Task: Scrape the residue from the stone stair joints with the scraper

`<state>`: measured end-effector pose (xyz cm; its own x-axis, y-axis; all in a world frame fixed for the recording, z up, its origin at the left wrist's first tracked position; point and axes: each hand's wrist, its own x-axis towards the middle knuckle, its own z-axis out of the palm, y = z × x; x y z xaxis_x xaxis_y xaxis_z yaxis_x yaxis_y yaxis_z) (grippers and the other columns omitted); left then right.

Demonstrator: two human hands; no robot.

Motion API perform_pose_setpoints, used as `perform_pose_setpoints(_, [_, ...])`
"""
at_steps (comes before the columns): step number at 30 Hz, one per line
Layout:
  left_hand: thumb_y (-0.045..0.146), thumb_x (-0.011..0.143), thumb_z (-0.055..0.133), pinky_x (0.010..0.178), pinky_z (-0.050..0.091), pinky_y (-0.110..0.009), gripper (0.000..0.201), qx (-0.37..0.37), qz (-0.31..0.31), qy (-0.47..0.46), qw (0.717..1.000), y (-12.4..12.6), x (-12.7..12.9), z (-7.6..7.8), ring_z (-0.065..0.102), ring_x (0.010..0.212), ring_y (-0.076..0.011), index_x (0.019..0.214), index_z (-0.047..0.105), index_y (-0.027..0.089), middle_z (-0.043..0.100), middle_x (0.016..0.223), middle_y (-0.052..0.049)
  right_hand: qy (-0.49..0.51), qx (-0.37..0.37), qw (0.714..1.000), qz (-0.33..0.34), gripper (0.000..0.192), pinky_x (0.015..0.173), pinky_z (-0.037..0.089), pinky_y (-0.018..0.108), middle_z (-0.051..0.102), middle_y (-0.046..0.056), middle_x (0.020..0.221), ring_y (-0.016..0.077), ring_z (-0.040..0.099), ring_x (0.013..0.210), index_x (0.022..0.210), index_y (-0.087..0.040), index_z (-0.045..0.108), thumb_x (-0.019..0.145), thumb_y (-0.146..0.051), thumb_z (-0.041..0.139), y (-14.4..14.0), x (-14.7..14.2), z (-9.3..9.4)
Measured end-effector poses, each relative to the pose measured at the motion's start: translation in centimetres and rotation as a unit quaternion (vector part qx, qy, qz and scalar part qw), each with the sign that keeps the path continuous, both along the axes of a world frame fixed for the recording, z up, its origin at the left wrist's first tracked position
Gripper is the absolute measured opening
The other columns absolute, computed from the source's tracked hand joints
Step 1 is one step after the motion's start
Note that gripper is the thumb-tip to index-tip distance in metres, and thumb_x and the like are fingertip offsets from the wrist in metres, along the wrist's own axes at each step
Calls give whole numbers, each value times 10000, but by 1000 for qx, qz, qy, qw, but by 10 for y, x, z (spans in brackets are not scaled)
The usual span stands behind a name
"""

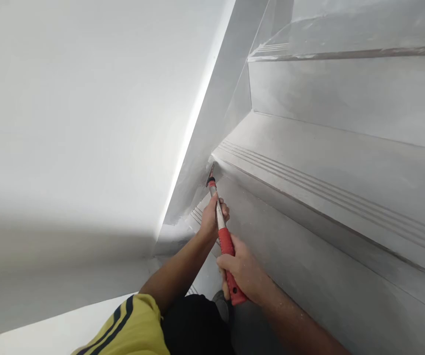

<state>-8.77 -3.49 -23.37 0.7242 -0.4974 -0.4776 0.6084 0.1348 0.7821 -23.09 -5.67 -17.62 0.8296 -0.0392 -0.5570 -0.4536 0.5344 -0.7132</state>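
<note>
Sleeve (pixel 131 325) cropped, hammer (pixel 221 231) head hidden.

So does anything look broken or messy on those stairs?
Yes. The stair treads and risers look smeared and streaky with pale dust, and a reddish-brown line shows along the grooved step edge. Where the hammer, held by the left hand and right hand, meets the corner by the wall, the edge looks rough.

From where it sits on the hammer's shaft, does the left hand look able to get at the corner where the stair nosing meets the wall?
Probably yes: the left hand grips the hammer just below that corner, with nothing between.
</note>
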Motion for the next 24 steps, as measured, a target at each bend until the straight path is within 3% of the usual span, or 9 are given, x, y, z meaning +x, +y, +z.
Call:
perform_pose_setpoints(5, [545,734,598,353,229,-196,390,18,20,1,1000,6,-6,13,338,372,-88,715,470,178,421,417,26,29,-21,999,38,330,383,330,169,434,-87,512,74,466,361,990,-166,457,664,-164,509,-5,-8,12])
perform_pose_setpoints(11, [563,714,602,347,219,-205,410,36,9,-10,999,-6,-3,3,334,345,-85,701,466,177,429,416,27,23,1,999,44,266,355,344,195,456,-76,538,103,493,342,947,-187,422,683,-182,449,-15,-3,4])
perform_pose_setpoints(16, [558,710,621,362,233,-205,415,24,18,-37,999,-3,-2,7,356,370,-84,716,466,174,418,428,29,2,-34,999,36,296,366,358,182,455,-80,513,97,498,346,942,-192,426,654,-139,467,-13,-4,1])
perform_pose_setpoints(24, [503,729,618,366,234,-203,363,18,14,-46,999,-8,-1,8,342,379,-82,720,474,169,432,441,27,-10,-16,999,40,284,335,374,190,459,-86,516,121,512,327,913,-200,384,642,-148,449,-17,0,0])
